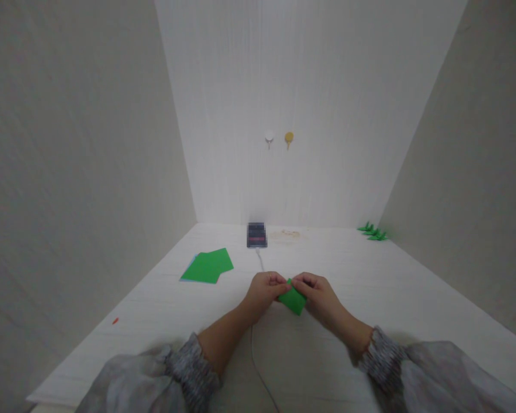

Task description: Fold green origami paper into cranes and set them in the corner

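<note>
A small folded piece of green paper [293, 300] is held between my two hands, just above the white table [223, 327]. My left hand [264, 291] pinches its upper left edge between thumb and fingers. On the other side, my right hand [320, 291] grips the top right edge, thumb toward the paper's upper corner. The fold lines are too small to make out. Several green paper sheets [208, 267] lie overlapping to the left, with a pale blue edge showing under them.
Several folded green paper figures [373, 232] stand in the far right corner. A dark device [257, 235] with a white cable [258, 367] lies near the back wall. Two hooks, one white [269, 136] and one yellow [289, 137], are on that wall. An orange scrap [115, 320] lies at left.
</note>
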`<state>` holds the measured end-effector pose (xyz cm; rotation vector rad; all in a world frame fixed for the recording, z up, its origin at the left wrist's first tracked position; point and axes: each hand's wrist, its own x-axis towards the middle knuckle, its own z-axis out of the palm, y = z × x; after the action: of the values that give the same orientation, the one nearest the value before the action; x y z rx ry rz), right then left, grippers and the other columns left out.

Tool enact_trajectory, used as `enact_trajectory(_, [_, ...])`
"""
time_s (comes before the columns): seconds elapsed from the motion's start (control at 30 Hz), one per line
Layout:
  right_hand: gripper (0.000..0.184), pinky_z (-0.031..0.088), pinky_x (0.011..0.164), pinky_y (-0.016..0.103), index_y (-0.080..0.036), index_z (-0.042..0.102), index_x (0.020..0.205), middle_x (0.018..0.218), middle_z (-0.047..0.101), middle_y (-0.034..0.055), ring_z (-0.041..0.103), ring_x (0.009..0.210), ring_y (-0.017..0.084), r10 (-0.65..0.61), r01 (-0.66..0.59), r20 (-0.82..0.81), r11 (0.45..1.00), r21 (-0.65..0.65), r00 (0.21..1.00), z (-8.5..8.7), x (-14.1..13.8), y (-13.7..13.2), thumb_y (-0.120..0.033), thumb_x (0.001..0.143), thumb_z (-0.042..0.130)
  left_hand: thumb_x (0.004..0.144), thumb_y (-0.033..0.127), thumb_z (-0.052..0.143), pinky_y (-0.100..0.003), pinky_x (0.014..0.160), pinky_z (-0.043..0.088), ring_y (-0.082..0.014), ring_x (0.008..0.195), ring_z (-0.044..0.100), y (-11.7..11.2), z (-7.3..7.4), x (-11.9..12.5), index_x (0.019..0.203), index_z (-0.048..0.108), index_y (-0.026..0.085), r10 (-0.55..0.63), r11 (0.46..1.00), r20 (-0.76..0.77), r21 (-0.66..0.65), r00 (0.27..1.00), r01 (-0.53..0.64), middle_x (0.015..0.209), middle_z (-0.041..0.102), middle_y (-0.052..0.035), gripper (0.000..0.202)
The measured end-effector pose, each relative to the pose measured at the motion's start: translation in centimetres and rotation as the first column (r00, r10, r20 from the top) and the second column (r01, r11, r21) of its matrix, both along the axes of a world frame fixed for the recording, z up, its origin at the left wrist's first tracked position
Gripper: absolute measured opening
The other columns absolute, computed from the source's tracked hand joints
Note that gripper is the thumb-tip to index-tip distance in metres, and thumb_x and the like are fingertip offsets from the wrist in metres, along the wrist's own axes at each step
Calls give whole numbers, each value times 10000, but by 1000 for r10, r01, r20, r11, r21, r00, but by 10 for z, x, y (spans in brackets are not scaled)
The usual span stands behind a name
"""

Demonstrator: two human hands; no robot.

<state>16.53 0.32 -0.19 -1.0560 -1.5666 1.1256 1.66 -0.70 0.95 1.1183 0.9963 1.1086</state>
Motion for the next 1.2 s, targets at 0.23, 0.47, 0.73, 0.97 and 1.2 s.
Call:
enact_trajectory(0.23, [144, 377, 535, 239, -167, 627, 613, 564, 568, 7, 494, 551, 134, -5, 5, -27, 1000, -4, 1000, 7, 3, -1, -278, 664, 550, 517, 260, 702, -213, 496, 392, -82, 464, 500, -3, 3, -1, 599, 569, 99, 53, 998, 75, 12, 996, -54, 512, 565, 4, 224])
enact_trajectory(0.47, [115, 341, 523, 234, -157, 613, 554, 497, 518, -16, 450, 506, 115, -74, 72, -84, 997, -23, 994, 13, 12, -1, -221, 627, 552, 544, 237, 682, -216, 517, 419, -84, 482, 514, 2, 4, -7, 590, 562, 114, 168, 986, 96, -15, 981, -168, 521, 564, 15, 178])
enact_trajectory(0.73, [221, 323, 476, 218, -153, 565, 636, 533, 494, -22, 428, 489, 95, 41, -56, -169, 995, -84, 985, -5, 6, 5, -365, 694, 550, 532, 278, 680, -242, 532, 430, -99, 486, 526, 7, -4, -7, 608, 558, 112, 136, 990, 49, -47, 989, -134, 536, 575, 3, 219])
enact_trajectory(0.97, [205, 312, 460, 213, -149, 516, 597, 498, 468, -38, 417, 465, 84, 130, -155, -177, 979, -132, 976, -14, 1, 5, -328, 662, 593, 571, 291, 668, -215, 512, 420, -89, 505, 532, 5, -3, -4, 672, 570, 123, 47, 999, 28, -19, 998, -46, 583, 588, 3, 219])
enact_trajectory(1.2, [205, 337, 460, 216, -156, 533, 606, 524, 508, -22, 442, 481, 97, 29, -32, -54, 998, -52, 998, -18, 7, 9, -345, 667, 584, 510, 235, 713, -225, 529, 441, -76, 475, 520, 8, -6, -5, 664, 539, 122, 6, 1000, 54, -16, 999, -5, 513, 537, 35, 259])
